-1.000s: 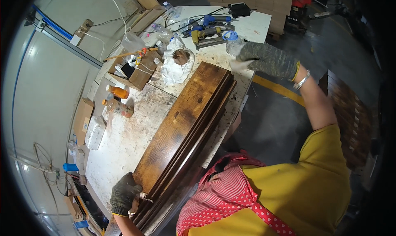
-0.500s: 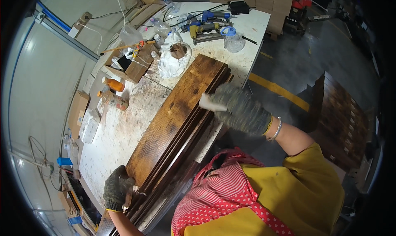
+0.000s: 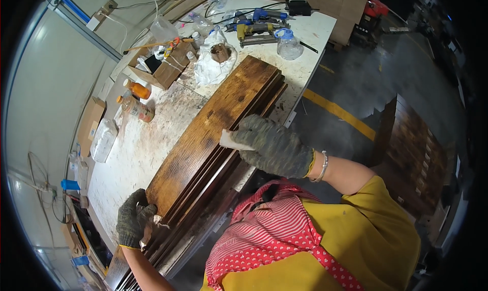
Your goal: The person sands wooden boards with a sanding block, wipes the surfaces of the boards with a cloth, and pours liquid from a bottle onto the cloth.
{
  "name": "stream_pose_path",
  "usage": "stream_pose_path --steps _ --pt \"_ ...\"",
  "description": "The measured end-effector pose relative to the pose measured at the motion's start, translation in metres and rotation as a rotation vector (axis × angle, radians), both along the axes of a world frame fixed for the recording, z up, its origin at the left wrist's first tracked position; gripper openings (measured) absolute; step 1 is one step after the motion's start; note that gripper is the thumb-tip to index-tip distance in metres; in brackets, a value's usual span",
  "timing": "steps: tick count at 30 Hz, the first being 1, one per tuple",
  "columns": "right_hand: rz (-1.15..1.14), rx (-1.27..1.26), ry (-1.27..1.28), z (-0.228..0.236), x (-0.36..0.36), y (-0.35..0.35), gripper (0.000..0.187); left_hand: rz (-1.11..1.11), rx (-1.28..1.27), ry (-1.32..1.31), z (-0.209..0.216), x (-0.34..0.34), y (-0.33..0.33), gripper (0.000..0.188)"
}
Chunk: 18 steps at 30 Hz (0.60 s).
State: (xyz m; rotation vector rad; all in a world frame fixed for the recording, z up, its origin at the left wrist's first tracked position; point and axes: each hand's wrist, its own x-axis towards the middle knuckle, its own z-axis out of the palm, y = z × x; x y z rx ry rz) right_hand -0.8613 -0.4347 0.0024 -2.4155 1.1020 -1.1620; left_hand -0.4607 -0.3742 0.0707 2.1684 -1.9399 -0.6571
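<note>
Got a stack of long brown wooden boards [image 3: 214, 119] lying slantwise across my grubby white table [image 3: 161, 126], right along the edge nearest me. The top one's got a streaky, mottled stain with dark knots and a bit of shine, and the edges underneath are way darker.

My hands are well apart, both in dark knit gloves. The right hand [image 3: 272, 143] is closed around a white pad [image 3: 235, 141] at the stack's near edge, forearm coming in from the right. The left hand [image 3: 133, 220] is curled at the lower end, by a crumpled tan scrap [image 3: 148, 232]; can't tell what it's gripping.

Past the boards: a cardboard box [image 3: 172, 73] with white bits and something black inside, an orange bottle [image 3: 137, 89], and a brown-stained cup [image 3: 219, 53] on a white plastic bag [image 3: 209, 71].
</note>
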Motion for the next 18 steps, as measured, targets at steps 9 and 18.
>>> stream_pose_path --steps 9,18 --pt "0.071 0.721 -1.241 -0.011 -0.063 -0.026 0.036 -0.073 -0.210 -0.037 -0.004 -0.007 0.008 0.039" --pt "-0.131 0.645 -1.094 -0.029 -0.103 -0.022 0.040 -0.135 -0.367 0.279 -0.006 0.051 0.014 0.037"
